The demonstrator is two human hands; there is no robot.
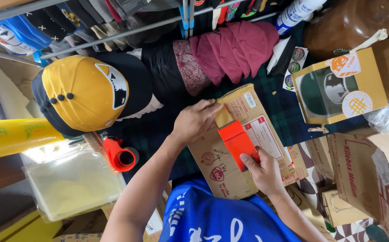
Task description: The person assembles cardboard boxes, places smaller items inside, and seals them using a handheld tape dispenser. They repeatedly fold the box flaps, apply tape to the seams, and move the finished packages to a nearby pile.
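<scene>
I watched a flat brown cardboard box (230, 148) lying on a dark green checked cloth (288, 112), near the cloth's near edge and just in front of the person's blue shirt (217, 219). The box had matte, slightly creased faces, a white label and red printed stamps. Across its top sat an orange plastic tape dispenser (239, 141), blocky and smooth, with a strip of tan tape at its far end.

The left hand (196, 121) lay curled over the box's far edge, fingers bent down and pressing on the tape and cardboard there; it enclosed nothing. The right hand (261, 168) was closed around the dispenser's handle, thumb on the orange body.

Toward the cloth's left edge stood a round yellow cap (80, 92) with a black brim and stitched patch, well apart from the box. Beside it, near the left corner, was a second orange dispenser (120, 154) with a hollow round core, next to a clear plastic bag (73, 183). At the far edge lay folded maroon fabric (235, 49). On the right, a tan windowed carton (337, 87) held a dark cap.
</scene>
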